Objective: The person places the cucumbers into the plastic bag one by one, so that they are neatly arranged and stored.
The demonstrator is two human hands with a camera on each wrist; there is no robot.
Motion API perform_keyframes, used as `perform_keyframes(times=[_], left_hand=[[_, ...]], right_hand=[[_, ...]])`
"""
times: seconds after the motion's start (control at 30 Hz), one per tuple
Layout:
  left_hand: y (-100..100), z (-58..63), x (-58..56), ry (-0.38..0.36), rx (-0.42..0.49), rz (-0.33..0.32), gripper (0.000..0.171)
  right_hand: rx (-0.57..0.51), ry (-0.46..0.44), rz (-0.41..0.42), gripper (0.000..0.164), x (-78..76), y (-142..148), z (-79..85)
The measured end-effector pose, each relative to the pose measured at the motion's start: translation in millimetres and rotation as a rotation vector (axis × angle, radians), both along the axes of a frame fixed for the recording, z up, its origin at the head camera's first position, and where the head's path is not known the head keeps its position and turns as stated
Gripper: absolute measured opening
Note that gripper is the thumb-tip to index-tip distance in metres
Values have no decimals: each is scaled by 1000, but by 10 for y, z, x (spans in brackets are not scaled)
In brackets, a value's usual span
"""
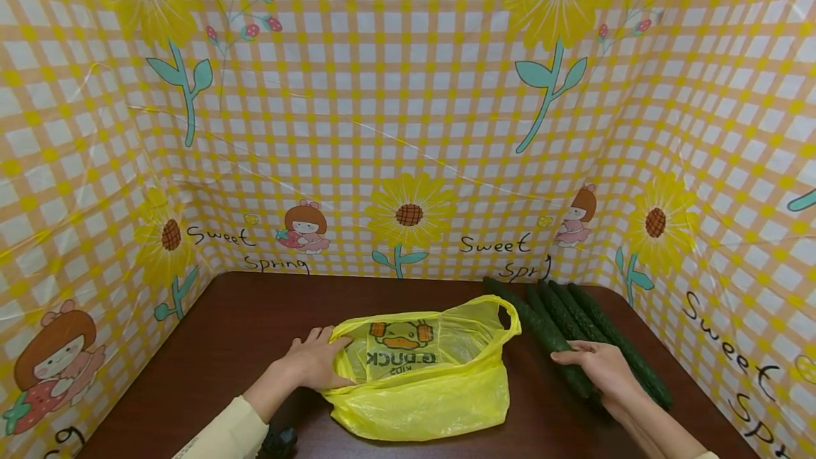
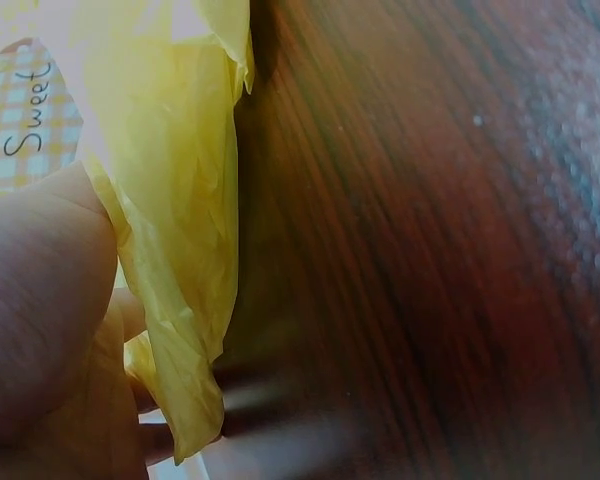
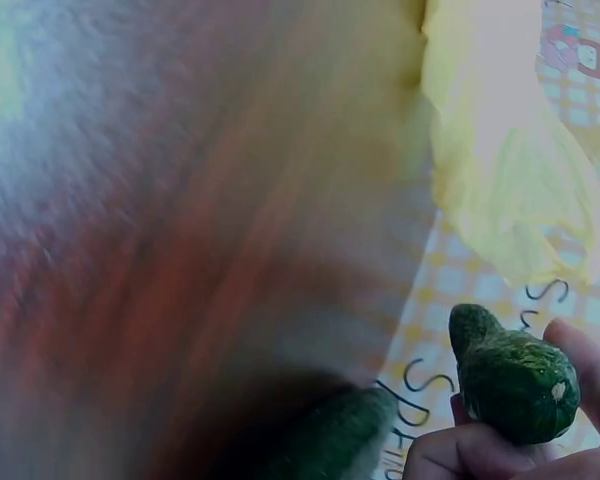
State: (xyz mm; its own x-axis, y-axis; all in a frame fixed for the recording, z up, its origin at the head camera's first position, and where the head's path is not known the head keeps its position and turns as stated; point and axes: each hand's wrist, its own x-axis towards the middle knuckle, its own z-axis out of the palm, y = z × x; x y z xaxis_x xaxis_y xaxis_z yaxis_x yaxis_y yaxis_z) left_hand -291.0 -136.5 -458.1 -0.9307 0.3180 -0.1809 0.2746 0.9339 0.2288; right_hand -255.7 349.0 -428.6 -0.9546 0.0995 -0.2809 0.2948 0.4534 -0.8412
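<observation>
A yellow plastic bag lies on the table, its mouth facing up and a duck print showing inside. My left hand is at the bag's left end, thumb and forefinger spread apart inside the rim. In the left wrist view the bag's film hangs beside the palm, with fingertips showing behind it. To the bag's right, my right hand grips a long dark green cucumber near its close end. The right wrist view shows this cucumber end-on between thumb and fingers.
Several more cucumbers lie side by side at the table's right, partly behind the right hand. A small dark object shows by the left sleeve at the front edge. Checked cloth walls enclose the brown table at the back and sides.
</observation>
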Motion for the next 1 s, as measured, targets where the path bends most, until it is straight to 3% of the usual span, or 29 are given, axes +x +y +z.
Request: perform_keyframes(times=[0.23,0.57,0.83,1.0], left_hand=[[3,23,10,1,-4,3,82],[3,8,-2,-32,22,4,84],[0,-36,-29,-35,29,11,85],[-21,-109,-78,-15,29,-1,86]], right_hand=[[-9,23,34,77,10,62,170],[40,66,131,46,-2,144,420],[71,141,268,68,-20,170,567],[96,184,333,64,-35,133,632]])
